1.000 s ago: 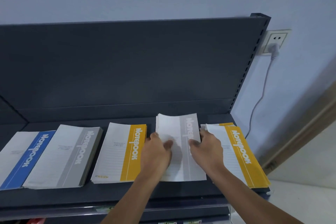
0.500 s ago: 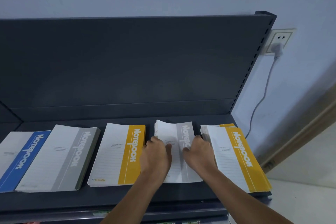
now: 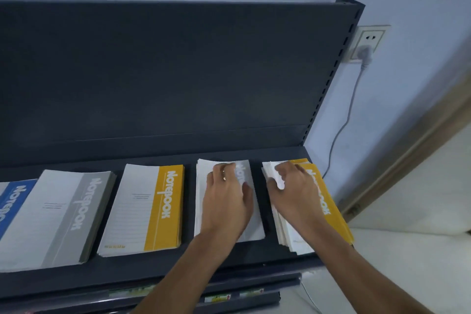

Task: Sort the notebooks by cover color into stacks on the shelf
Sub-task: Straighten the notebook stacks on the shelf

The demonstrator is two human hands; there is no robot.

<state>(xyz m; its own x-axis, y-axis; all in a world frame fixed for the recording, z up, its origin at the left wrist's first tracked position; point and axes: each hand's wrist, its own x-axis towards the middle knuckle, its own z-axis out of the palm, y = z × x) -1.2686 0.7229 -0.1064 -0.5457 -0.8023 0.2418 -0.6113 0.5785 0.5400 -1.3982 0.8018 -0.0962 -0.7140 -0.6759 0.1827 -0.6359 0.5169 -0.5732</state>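
I'm pressing my left hand (image 3: 226, 201) flat, fingers released, on the grey stack (image 3: 258, 224) on the shelf (image 3: 188, 262). My right hand (image 3: 295, 191) fingers are curling round the right pile's (image 3: 330, 211) far corner. Sorting's midway; next I'm probably lifting only its top notebook.

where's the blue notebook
The blue notebook lies at the far left of the shelf in the head view, cut by the frame, beside the grey stack.

Dim, cool, diffuse light. My left hand (image 3: 226, 205) casts a soft shadow on the gray notebooks (image 3: 256, 224). Fingertips (image 3: 270, 183) of my right hand (image 3: 297, 196) smear with motion blur on the yellow notebooks (image 3: 334, 216). The wide lens bows the shelf (image 3: 153, 273) edges.
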